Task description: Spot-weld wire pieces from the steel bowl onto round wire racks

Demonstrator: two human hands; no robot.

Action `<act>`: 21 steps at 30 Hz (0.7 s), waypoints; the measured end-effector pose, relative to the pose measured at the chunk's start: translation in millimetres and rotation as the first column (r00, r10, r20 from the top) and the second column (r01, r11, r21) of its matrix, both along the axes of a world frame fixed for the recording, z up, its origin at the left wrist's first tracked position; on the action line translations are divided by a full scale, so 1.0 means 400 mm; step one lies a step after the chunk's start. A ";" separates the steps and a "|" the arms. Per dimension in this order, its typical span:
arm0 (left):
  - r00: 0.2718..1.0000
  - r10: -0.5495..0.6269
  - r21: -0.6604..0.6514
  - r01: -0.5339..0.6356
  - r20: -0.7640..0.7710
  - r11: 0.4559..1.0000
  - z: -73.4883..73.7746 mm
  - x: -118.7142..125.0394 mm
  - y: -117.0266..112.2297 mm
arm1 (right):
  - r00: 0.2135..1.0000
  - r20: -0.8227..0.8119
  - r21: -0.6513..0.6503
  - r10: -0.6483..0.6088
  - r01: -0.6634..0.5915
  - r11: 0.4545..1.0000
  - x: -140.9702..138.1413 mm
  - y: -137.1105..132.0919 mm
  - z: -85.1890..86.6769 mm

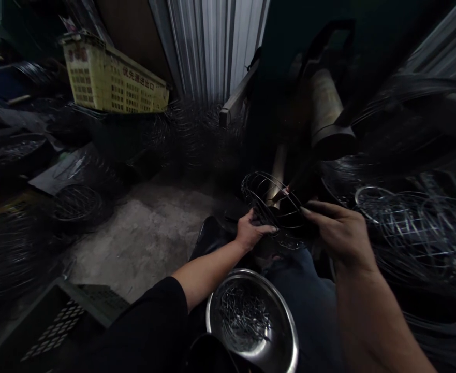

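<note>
Two bare hands on one wire cage, and here's how they sit. Closest in, a black sleeve (146,321) runs up the left arm, and just below the forearm a stainless steel bowl (251,317) holds a tangle of short wire snippets (245,320). Dark jeans (303,295) fill the lap beside it.

Now the action: the left hand (253,231) is curled narrow, fingers wrapped round the lower wires of the wire cage (272,207), gripping it firmly. The right hand (342,233) is far more open, fingers stretched out across the cage's right side and touching it; whether that's a real grip, you can't tell from here. The cage itself hangs between them, tilted, just above the lap. Inside it, something small and reddish (285,190) shows, too blurred to call.

Right of the hands, a big heap of wire frames (417,233) crowds in, close to the right forearm. Over on the left, a perforated black crate (53,326) sits at the edge of the concrete floor (142,243), and a round wire cage (76,204) lies further along. Up beyond, a dull metal cylinder (328,103) stands out in the dark, and furthest off, a yellow plastic crate (113,77) with printed characters sits beside a corrugated metal wall (212,41).
</note>
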State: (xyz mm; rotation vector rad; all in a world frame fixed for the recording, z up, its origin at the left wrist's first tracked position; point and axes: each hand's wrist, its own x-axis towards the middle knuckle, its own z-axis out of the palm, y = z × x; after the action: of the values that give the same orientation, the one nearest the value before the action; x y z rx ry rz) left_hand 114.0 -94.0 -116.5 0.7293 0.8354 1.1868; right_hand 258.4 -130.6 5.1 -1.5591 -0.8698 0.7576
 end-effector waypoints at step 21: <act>1.000 -0.008 -0.155 0.008 0.003 0.988 0.017 0.012 -0.024 | 0.986 -0.157 -0.062 0.052 -0.062 0.996 0.019 -0.004 0.025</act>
State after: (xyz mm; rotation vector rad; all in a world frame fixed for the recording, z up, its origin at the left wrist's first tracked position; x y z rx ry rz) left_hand 118.7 -103.5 -109.8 0.6029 0.9112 1.1016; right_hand 266.0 -132.3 15.2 -1.5157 -0.7838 0.9451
